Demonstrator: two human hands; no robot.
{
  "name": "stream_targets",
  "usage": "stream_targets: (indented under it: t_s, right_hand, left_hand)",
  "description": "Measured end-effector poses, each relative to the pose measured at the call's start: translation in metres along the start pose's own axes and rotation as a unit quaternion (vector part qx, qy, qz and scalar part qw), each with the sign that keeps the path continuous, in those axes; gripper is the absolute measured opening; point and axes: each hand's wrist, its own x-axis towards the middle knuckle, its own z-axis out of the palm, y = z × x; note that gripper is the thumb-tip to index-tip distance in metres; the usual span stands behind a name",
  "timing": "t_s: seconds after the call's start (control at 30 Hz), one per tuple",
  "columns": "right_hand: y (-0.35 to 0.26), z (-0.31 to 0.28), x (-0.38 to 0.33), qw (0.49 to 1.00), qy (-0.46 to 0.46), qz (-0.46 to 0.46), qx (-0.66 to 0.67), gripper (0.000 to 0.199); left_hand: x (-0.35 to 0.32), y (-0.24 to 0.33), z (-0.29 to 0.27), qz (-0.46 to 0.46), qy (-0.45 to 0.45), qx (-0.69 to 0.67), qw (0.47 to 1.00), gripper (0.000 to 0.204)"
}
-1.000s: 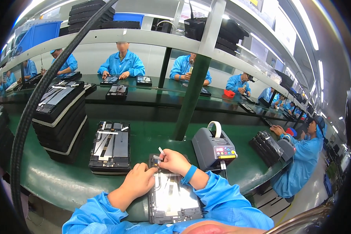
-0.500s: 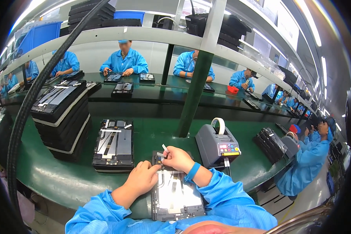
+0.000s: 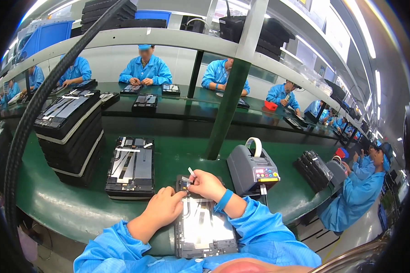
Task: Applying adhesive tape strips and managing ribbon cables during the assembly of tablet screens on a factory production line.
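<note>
Opened flat device (image 3: 209, 227) lies on the green worktop (image 3: 177, 159), right in front of the person; the right hand (image 3: 207, 185) is pinching a white strip (image 3: 191, 172) over its far end; the left hand (image 3: 166, 204) rests fingertips at the same end, and whether it grips anything I cannot tell; a similar device (image 3: 131, 168) lies to the left, a grey tape dispenser (image 3: 253, 168) to the right.

Opened device (image 3: 209, 225), silver and black — flat on green table (image 3: 73, 207), white strip (image 3: 191, 172) tilted above
</note>
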Motion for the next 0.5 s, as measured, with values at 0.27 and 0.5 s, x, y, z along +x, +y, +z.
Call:
stream_targets:
  t_s: [0.27, 0.5]
  right_hand:
    - [0.0044, 0.0023, 0.0041, 0.999, 0.011, -0.027, -0.017, 0.023]
    - [0.0026, 0.0025, 0.0002, 1.000, 0.004, -0.017, -0.005, 0.023]
  left_hand:
    - [-0.0011, -0.0003, -0.0001, -0.003, 0.000, 0.005, 1.000, 0.033]
    - [-0.0029, 0.0016, -0.0003, -0.011, -0.006, -0.003, 1.000, 0.033]
